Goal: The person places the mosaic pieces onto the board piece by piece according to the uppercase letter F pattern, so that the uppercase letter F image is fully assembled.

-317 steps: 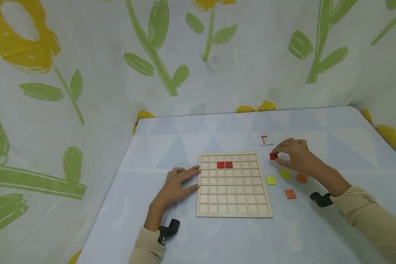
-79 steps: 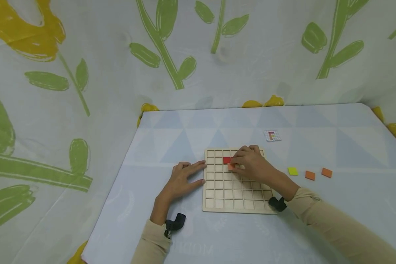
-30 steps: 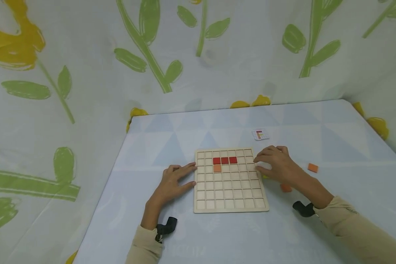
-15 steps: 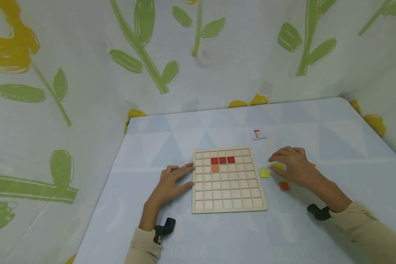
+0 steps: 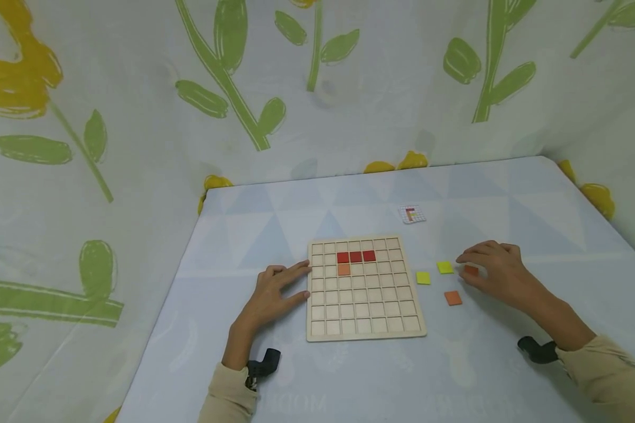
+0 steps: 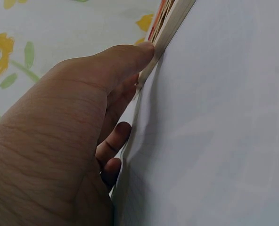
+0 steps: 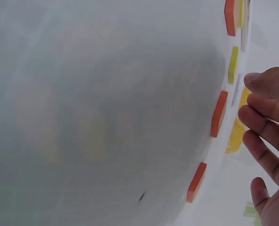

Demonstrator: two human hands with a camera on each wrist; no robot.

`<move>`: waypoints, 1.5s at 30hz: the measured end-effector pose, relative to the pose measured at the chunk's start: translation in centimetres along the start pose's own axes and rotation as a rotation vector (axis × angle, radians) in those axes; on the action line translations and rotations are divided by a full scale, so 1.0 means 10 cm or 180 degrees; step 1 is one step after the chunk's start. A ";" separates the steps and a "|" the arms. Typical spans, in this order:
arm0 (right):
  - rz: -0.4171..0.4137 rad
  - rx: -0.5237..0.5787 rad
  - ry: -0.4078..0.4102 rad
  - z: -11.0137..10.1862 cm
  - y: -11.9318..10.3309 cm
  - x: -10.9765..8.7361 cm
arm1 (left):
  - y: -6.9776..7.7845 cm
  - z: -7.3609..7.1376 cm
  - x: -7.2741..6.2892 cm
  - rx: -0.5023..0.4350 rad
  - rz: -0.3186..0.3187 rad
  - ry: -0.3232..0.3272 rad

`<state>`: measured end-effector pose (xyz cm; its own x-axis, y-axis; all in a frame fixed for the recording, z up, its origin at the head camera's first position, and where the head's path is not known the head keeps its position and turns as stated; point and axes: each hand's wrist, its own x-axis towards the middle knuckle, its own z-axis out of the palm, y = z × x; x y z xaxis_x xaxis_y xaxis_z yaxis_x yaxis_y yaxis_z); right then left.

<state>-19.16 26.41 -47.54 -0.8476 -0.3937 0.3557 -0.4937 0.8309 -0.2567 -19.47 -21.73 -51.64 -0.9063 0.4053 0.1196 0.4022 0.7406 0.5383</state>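
A square wooden grid board [image 5: 365, 325] lies on the table. Three red tiles [image 5: 356, 257] form a row in its upper cells, and an orange tile [image 5: 344, 269] sits directly under the leftmost. My left hand [image 5: 271, 298] touches the board's left edge with fingertips and thumb spread. Over the loose tiles to the right hovers my right hand [image 5: 497, 273], thumb and fingers apart with nothing between them. Just beyond its fingertips is an orange tile [image 5: 471, 270]. The right wrist view shows another orange tile [image 7: 196, 182], which the hand hides in the head view.
Two yellow tiles [image 5: 423, 278] and one more orange tile [image 5: 453, 298] lie between the board and my right hand. Behind the board's right corner is a small card [image 5: 413, 214] printed with a coloured grid pattern. A flower-print curtain [image 5: 317, 135] surrounds the pale table.
Since the oldest frame, a third red tile and an orange tile have been set into the board. My right hand has since withdrawn rightward to the loose tiles. The left hand stays at the edge.
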 end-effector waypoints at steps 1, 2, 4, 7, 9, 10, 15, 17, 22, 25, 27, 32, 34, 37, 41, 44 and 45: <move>0.0003 -0.0002 0.0014 0.00 0.01 -0.01 | 0.00 0.00 0.00 -0.0009 0.0000 -0.0001; -0.0002 -0.0015 0.0032 0.01 0.03 -0.02 | -0.01 0.00 0.00 -0.0009 -0.0004 -0.0003; -0.0010 -0.0033 0.0072 0.01 0.05 -0.04 | -0.01 0.01 0.00 -0.0015 -0.0016 -0.0005; -0.0003 -0.0062 0.0100 0.02 0.10 -0.07 | -0.02 0.01 -0.01 -0.0018 -0.0034 -0.0021; 0.0000 -0.0078 0.0086 0.02 0.13 -0.09 | -0.03 0.00 -0.01 -0.0004 -0.0033 -0.0025; 0.0005 -0.0075 0.0070 0.03 0.14 -0.10 | -0.03 0.00 -0.01 0.0006 -0.0026 -0.0022; 0.0024 -0.0078 0.0003 0.03 0.17 -0.12 | -0.04 0.00 -0.01 0.0021 -0.0010 -0.0011; 0.0018 -0.0095 0.0005 0.03 0.17 -0.11 | -0.04 0.00 -0.01 0.0020 -0.0005 -0.0005; -0.0002 -0.0170 0.0030 0.03 0.14 -0.11 | -0.05 0.01 -0.01 0.0035 0.0034 0.0026; -0.0001 -0.0191 0.0027 0.03 0.13 -0.10 | -0.05 0.02 -0.01 0.0030 0.0042 0.0035; 0.0006 -0.0185 0.0023 0.03 0.11 -0.09 | -0.05 0.02 -0.01 0.0031 0.0037 0.0028; -0.0046 -0.0098 0.0104 0.04 0.09 -0.05 | -0.03 0.02 0.00 0.0060 0.0037 0.0007; -0.0112 -0.0076 0.0163 0.04 0.08 -0.04 | -0.03 0.02 0.01 0.0072 0.0038 0.0011; -0.0162 -0.0053 0.0187 0.04 0.05 -0.01 | -0.02 0.01 0.01 0.0083 0.0035 0.0020; -0.0132 -0.0015 0.0071 0.03 0.01 0.04 | -0.02 0.01 0.00 0.0102 0.0049 0.0028; -0.0165 0.0005 0.0021 0.03 -0.03 0.08 | -0.01 0.00 0.00 0.0094 0.0048 0.0023; -0.0188 0.0014 0.0030 0.03 -0.04 0.09 | -0.01 0.00 0.00 0.0089 0.0045 0.0018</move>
<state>-19.77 25.62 -47.41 -0.8151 -0.4383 0.3787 -0.5437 0.8046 -0.2390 -19.53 -21.78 -51.69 -0.9012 0.4128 0.1318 0.4184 0.7496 0.5130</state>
